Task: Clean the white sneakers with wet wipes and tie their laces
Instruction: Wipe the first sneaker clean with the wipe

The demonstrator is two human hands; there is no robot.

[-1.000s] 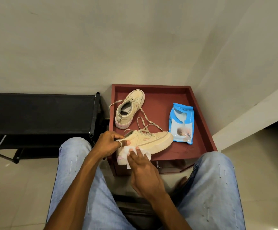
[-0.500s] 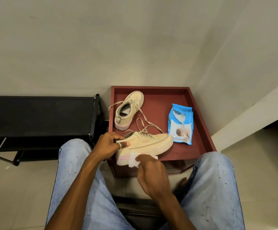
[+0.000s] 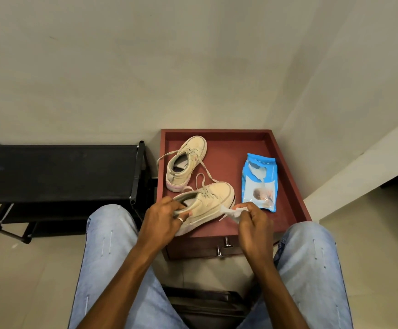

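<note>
Sneaker (image 3: pixel 213 198) lay at 6 o'clock of the red tray (image 3: pixel 231 150), heel gripped by left hand (image 3: pixel 164 217), while right hand (image 3: pixel 255 225) pinched the wet wipe (image 3: pixel 232 212) beside its toe; short firm strokes seemed wise.

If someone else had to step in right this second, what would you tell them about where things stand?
Left hand grips the near sneaker at its heel opening, on the red tabletop.
Right hand pinches a wet wipe beside that shoe's toe end.
Far sneaker sits behind it; wipes pack lies to the right.
Done: wiping of the near sneaker seems under way.
Left: likely the far sneaker, then tying both shoes' loose laces.
</note>
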